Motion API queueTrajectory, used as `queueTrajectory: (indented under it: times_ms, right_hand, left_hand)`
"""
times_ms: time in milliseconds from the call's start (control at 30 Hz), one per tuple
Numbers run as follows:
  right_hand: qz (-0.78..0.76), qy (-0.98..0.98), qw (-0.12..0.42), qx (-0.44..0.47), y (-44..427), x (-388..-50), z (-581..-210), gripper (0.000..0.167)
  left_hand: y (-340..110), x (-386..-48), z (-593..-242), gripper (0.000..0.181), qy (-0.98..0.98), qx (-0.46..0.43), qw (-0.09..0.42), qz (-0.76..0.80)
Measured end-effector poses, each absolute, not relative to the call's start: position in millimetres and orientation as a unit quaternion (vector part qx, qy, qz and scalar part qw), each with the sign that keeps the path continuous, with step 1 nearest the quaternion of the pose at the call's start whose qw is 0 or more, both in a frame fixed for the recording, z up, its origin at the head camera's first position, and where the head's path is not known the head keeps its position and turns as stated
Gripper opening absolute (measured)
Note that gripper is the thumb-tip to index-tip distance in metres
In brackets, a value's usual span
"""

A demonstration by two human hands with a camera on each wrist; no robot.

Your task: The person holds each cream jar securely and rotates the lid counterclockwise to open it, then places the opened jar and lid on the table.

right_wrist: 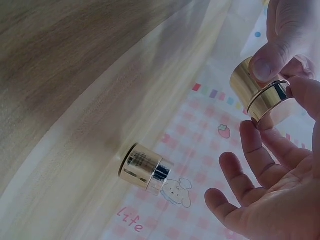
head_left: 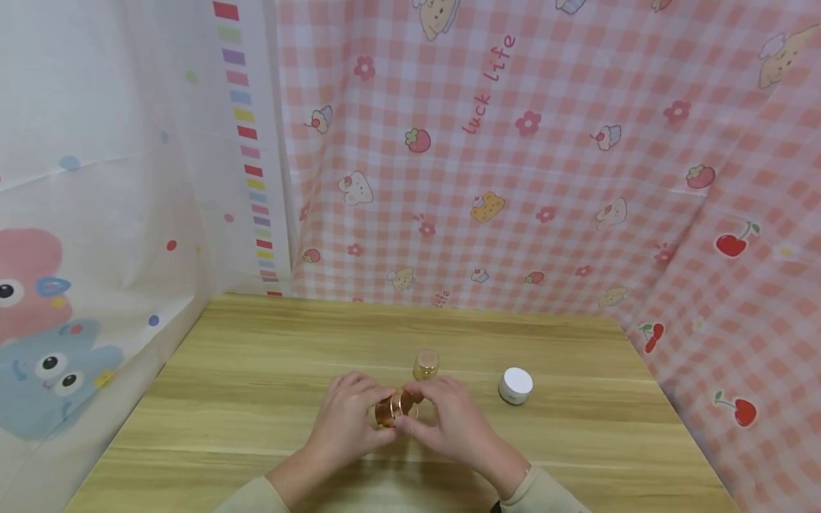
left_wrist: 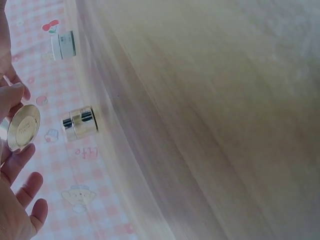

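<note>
Gold metallic cylindrical jar (right_wrist: 243, 84) was pinched by left hand (head_left: 349, 415) and right hand (head_left: 454, 419); smooth sides risked a drop onto the tan wooden bench (head_left: 224, 427) beneath it.

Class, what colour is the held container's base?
Gold; the base shows best in the left wrist view.

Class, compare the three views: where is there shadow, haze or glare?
Head: soft shadow low on the yellowish wooden table; left wrist: table hazy and washed out toward upper right; right wrist: bright reflections on the held gold cylindrical container.
</note>
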State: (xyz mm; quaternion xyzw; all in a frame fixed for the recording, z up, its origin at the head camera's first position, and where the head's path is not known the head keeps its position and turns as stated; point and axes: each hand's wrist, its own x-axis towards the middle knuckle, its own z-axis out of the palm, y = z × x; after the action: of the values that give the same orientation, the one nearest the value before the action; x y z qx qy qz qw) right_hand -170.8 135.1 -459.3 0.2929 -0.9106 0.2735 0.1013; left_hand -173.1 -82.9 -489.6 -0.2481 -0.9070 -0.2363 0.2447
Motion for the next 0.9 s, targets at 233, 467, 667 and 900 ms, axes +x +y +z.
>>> queueTrajectory:
  times_ms: [233,467,667,900]
  right_hand:
    - [0.297,-0.915,0.076,0.262,135.0,-170.5,-459.4,0.058]
    - [0.298,-0.912,0.084,0.269,134.0,-171.8,-459.3,0.037]
    - [0.295,-0.912,0.087,0.270,133.5,-171.6,-459.7,0.035]
    - [0.283,-0.911,0.105,0.283,132.5,-171.5,-460.9,0.034]
  left_hand:
    - [-83.0,-173.1,-489.2,0.050,-0.906,-0.249,0.246,-0.239]
    - [-82.1,-172.2,-488.1,0.050,-0.907,-0.245,0.240,-0.245]
    - [-82.3,-172.1,-488.2,0.050,-0.909,-0.243,0.234,-0.244]
    - [-82.6,-172.8,-489.0,0.051,-0.909,-0.244,0.236,-0.242]
